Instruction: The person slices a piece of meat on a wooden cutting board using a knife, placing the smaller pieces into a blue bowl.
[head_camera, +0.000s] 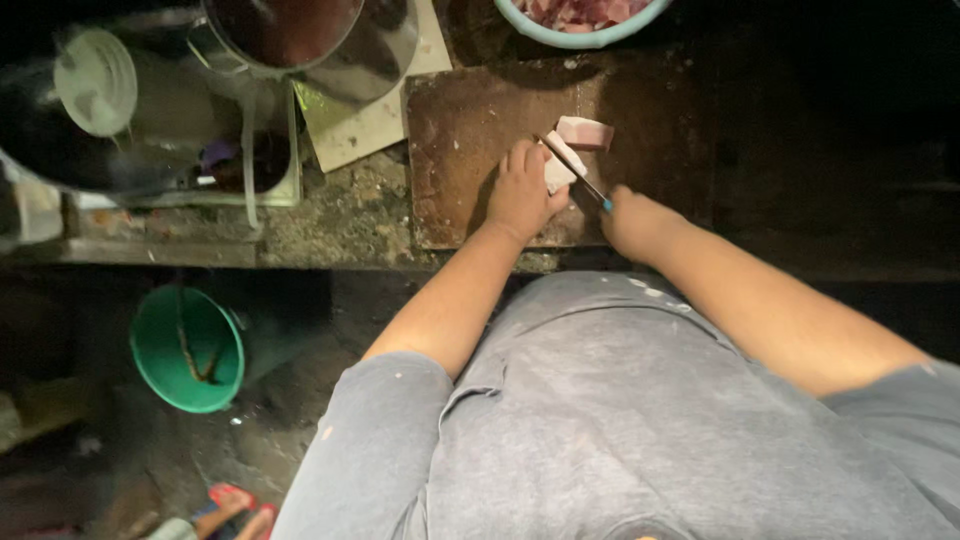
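Left hand pressed flat on pale meat piece, fingers laid over its near-left part, holding it down on the wooden cutting board. Right hand clenched round knife handle, only a blue handle end peeking out at the thumb side. Knife blade running diagonally up-left from right hand, lying across the meat piece just beside the left fingertips. Second meat slab touching or just behind the held piece, farther from the body, clear of both hands.

Meat near the board's right-hand part, toward mid-depth. Board's near edge close to the bench front edge; wrists right at that edge. Left half of board bare, brown, stained, open room there. Right of board dark, cannot tell what lies there. Far edge of board just short of a light-blue bowl with pinkish meat chunks, cut off by frame top. Left of board: pale flat sheet or tile, then metal pot and a dark vessel with white round lid, crowded.

Meat: pale pink-white, fatty look, blocky; slab behind shows pink layered side. Details small, dim light.

Below bench: green bucket on the floor, left of the person; red sandal at bottom. Grey shirt filling lower frame.
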